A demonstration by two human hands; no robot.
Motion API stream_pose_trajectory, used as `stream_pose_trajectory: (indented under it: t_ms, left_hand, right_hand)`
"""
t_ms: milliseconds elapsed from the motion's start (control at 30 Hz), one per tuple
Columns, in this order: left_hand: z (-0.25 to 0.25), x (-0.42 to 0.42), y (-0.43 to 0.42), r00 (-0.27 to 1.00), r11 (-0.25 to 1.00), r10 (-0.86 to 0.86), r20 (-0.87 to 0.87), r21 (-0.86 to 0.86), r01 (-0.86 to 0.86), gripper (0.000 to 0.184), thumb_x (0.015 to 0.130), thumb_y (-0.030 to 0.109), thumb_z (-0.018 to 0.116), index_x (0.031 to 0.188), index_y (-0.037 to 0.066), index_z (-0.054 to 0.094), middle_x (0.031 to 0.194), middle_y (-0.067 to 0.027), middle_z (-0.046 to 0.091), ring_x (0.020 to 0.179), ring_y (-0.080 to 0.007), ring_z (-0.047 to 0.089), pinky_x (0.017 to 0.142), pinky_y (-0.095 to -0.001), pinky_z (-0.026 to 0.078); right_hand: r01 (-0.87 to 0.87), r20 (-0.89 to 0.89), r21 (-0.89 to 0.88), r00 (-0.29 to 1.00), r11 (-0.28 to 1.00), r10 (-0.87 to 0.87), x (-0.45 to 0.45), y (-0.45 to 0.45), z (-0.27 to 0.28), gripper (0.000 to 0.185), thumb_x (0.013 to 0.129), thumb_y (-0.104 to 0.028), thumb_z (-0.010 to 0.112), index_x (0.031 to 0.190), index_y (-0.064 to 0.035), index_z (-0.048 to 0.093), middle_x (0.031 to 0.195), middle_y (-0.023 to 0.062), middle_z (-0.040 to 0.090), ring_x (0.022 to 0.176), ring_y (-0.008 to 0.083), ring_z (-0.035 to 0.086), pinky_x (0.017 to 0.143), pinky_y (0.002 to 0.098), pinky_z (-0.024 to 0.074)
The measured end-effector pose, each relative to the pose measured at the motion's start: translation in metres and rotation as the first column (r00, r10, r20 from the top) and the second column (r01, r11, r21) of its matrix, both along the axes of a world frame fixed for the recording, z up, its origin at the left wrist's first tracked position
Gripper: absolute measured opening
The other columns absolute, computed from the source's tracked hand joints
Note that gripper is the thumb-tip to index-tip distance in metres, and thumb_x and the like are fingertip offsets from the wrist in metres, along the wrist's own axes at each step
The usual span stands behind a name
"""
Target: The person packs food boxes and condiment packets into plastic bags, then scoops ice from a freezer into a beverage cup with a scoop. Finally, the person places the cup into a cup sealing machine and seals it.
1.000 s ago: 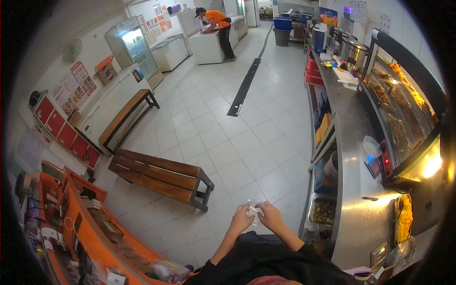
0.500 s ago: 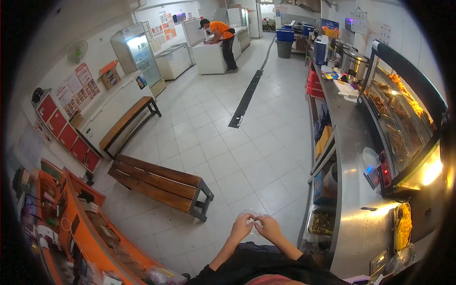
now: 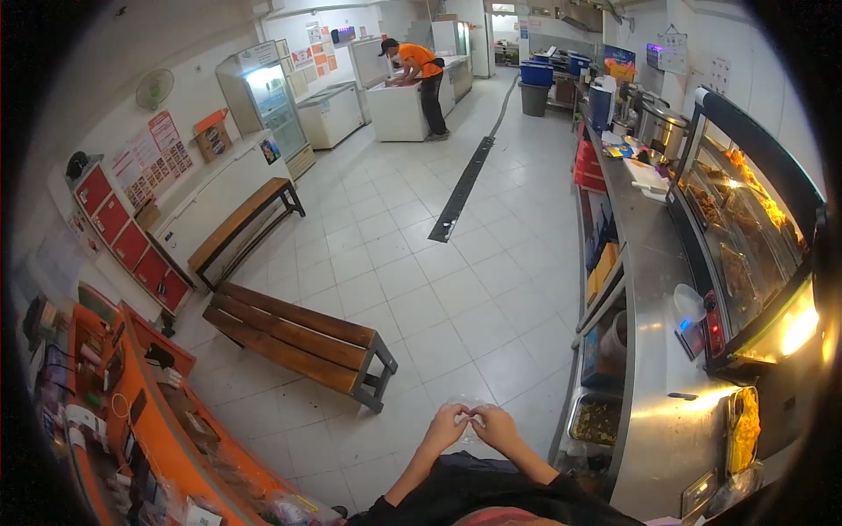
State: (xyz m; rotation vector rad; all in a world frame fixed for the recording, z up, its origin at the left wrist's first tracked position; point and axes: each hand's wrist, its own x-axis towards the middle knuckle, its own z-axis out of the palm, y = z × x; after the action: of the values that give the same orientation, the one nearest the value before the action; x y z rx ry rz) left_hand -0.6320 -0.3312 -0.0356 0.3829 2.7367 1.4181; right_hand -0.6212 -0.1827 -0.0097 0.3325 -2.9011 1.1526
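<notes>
Close in front of my body, my left hand [image 3: 446,428] and my right hand [image 3: 496,428] meet at the fingertips. Both are closed, pinching a thin clear plastic piece [image 3: 474,445] that shows around and below the fingers. Whether it is a bag or a glove I cannot make out. Floor tiles lie beneath the hands, and the steel counter [image 3: 647,351] runs along their right side.
A wooden bench [image 3: 294,337] stands ahead on the left, beside an orange counter [image 3: 167,430] with clutter. On the steel counter are a lit food warmer [image 3: 745,228] and a tray of yellow food [image 3: 744,430]. Farther off, a person [image 3: 424,74] leans over a chest freezer [image 3: 399,114].
The view has shifted a little, so the room sits slightly lower and farther right. My hands stay together on the plastic, with only a slight change in the fingers.
</notes>
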Motion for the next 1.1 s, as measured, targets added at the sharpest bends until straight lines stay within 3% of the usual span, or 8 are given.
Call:
stream_pose_trajectory:
  t_ms: [100,200,300,500,733,800,900,1100]
  left_hand:
    - [0.005,0.002,-0.002,0.996,1.000,0.009,0.084,-0.026,-0.007,0.016,0.075,0.018,0.057,0.088,0.007,0.058,0.084,-0.0136,0.054,0.067,-0.0268,0.053,0.064,-0.0327,0.045]
    - [-0.003,0.003,-0.008,1.000,1.000,0.000,0.022,-0.018,0.001,0.017,0.075,0.017,0.057,0.089,0.007,0.058,0.084,-0.0136,0.054,0.069,-0.0270,0.053,0.065,-0.0330,0.045]
    - [0.013,0.008,-0.013,0.977,0.998,0.054,0.207,0.002,-0.056,0.019,0.075,0.023,0.057,0.090,0.010,0.056,0.083,-0.0167,0.049,0.086,-0.0335,0.049,0.075,-0.0378,0.041]
    - [0.006,0.018,-0.026,0.982,0.994,0.101,0.160,0.034,-0.108,0.020,0.076,0.023,0.057,0.090,0.010,0.055,0.084,-0.0169,0.050,0.084,-0.0331,0.050,0.074,-0.0378,0.041]
    - [0.012,0.038,-0.036,0.961,0.981,0.186,0.205,0.019,-0.194,0.022,0.077,0.024,0.057,0.092,0.008,0.056,0.086,-0.0163,0.053,0.084,-0.0306,0.050,0.073,-0.0364,0.042]
    - [0.001,0.042,-0.040,0.974,0.985,0.166,0.157,0.027,-0.172,0.025,0.078,0.025,0.057,0.094,0.006,0.056,0.090,-0.0158,0.054,0.086,-0.0283,0.051,0.071,-0.0343,0.044]
    - [-0.005,0.047,-0.043,0.947,0.972,0.215,0.239,0.038,-0.231,0.024,0.077,0.027,0.057,0.093,0.009,0.056,0.085,-0.0148,0.054,0.081,-0.0288,0.052,0.072,-0.0359,0.042]
    - [-0.002,0.043,-0.044,0.969,0.980,0.185,0.163,0.038,-0.194,0.025,0.078,0.028,0.057,0.092,0.007,0.056,0.086,-0.0147,0.055,0.079,-0.0280,0.053,0.071,-0.0352,0.043]
  right_hand:
    - [-0.044,0.003,0.006,0.999,0.999,0.044,-0.002,-0.001,0.000,0.013,0.073,-0.021,0.057,0.082,-0.0121,0.059,0.076,0.0116,0.055,0.070,0.0305,0.056,0.059,0.0395,0.0455]
    - [-0.064,0.013,0.002,0.998,0.998,0.063,-0.003,-0.005,-0.001,0.012,0.073,-0.021,0.057,0.082,-0.0124,0.059,0.076,0.0115,0.055,0.070,0.0308,0.056,0.060,0.0397,0.0455]
    - [-0.072,0.010,0.008,0.997,0.997,0.072,-0.001,-0.011,0.004,0.012,0.072,-0.019,0.058,0.081,-0.0118,0.061,0.074,0.0114,0.056,0.071,0.0302,0.055,0.060,0.0380,0.0441]
    - [-0.175,0.100,-0.005,0.980,0.985,0.175,-0.005,-0.020,0.008,0.013,0.073,-0.018,0.057,0.083,-0.0124,0.060,0.075,0.0112,0.056,0.071,0.0296,0.055,0.061,0.0380,0.0439]
    - [-0.336,0.085,-0.014,0.938,0.942,0.336,-0.006,-0.030,0.000,0.013,0.072,-0.017,0.056,0.084,-0.0115,0.059,0.076,0.0125,0.056,0.070,0.0301,0.055,0.061,0.0384,0.0439]
    - [-0.356,0.137,-0.011,0.925,0.934,0.354,-0.005,-0.034,0.003,0.014,0.072,-0.017,0.056,0.084,-0.0111,0.059,0.077,0.0129,0.057,0.071,0.0307,0.055,0.062,0.0388,0.0440]
    - [-0.390,0.101,0.012,0.917,0.921,0.386,-0.005,-0.037,0.002,0.015,0.072,-0.017,0.056,0.085,-0.0107,0.059,0.077,0.0128,0.057,0.072,0.0309,0.055,0.062,0.0395,0.0442]
    - [-0.378,0.096,0.012,0.922,0.926,0.375,-0.007,-0.036,0.002,0.015,0.072,-0.016,0.056,0.084,-0.0091,0.059,0.076,0.0132,0.057,0.072,0.0302,0.056,0.063,0.0392,0.0445]
